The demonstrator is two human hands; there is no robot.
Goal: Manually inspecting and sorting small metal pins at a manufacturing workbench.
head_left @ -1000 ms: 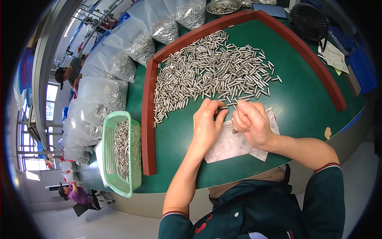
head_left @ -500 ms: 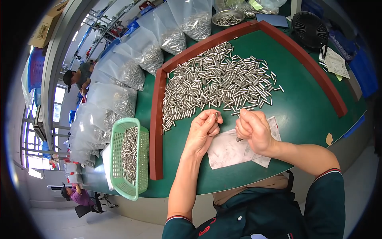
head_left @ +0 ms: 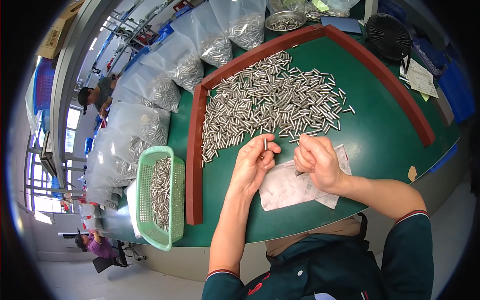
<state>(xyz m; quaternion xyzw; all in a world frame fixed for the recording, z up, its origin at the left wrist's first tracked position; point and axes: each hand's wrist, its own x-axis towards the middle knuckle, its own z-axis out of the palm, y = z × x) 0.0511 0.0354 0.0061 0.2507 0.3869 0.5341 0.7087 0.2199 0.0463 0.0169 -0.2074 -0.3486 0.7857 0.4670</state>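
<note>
Left hand (head_left: 254,162) pinching one small metal pin (head_left: 265,144) upright between thumb and fingertips, long axis pointing away, just short of pile of pins (head_left: 272,102) on green tabletop (head_left: 380,135); right hand (head_left: 317,161) alongside, curled shut over crumpled paper (head_left: 290,182), contents hidden.

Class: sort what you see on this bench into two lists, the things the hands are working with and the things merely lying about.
In use: left hand holding one small metal pin; right hand; pile of pins; white paper.
Lying about: green basket; black fan; clear bags; metal dish.
</note>
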